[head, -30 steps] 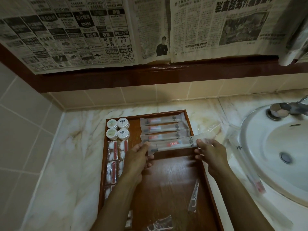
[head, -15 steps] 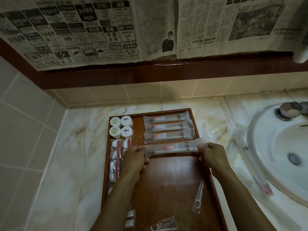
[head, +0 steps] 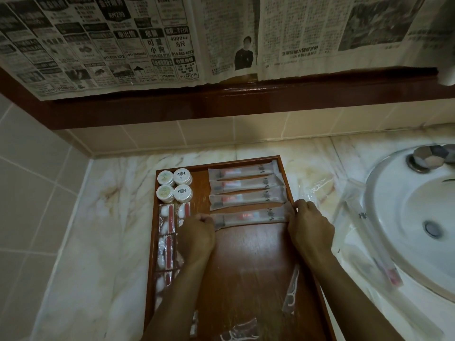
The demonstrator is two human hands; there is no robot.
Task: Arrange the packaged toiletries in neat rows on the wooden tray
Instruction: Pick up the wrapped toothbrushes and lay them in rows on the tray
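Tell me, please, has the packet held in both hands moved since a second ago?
Yes: the held packet has come down onto the wooden tray, just below the third packet.

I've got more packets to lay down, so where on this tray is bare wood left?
Bare wood fills the wooden tray middle, between the fourth toothbrush packet and the floss-pick packets near its front. The cotton-bud packets crowd its left side; the top is full.

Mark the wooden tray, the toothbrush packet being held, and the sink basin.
wooden tray [head: 251, 257]: head view, bare floor near the centre.
held toothbrush packet [head: 248, 217]: head view, middle of the wrapper.
sink basin [head: 403, 217]: head view, inner wall.
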